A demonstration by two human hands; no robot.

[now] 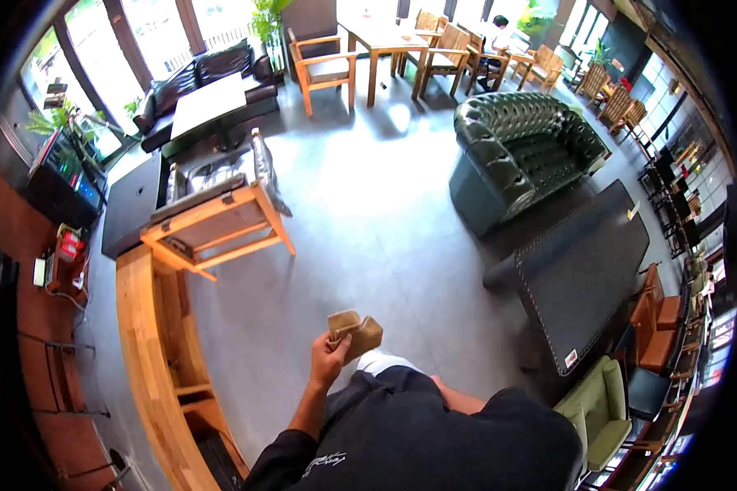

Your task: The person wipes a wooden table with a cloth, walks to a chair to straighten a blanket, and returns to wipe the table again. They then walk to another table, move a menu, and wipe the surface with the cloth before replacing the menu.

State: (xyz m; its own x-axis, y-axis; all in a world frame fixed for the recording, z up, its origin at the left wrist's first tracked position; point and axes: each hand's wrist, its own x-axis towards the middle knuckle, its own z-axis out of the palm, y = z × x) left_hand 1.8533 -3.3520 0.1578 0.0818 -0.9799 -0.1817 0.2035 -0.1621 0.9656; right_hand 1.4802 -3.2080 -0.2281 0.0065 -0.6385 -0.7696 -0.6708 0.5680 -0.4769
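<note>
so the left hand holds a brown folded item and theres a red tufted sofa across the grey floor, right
Not quite. The tufted sofa is dark green, not red, as the head view shows. The rest holds: the left hand holds a brown folded item, and the sofa stands across the grey floor.

Your left hand (329, 360) holds a tan-brown folded piece (356, 331), and your sleeve (287, 458) is black with small white lettering. The floor (368, 213) is plain pale grey, the buttoned sofa (520, 147) dark green, and the bench (143, 344) warm orange wood. The long table (585, 262) is black with a pale studded edge.
</note>
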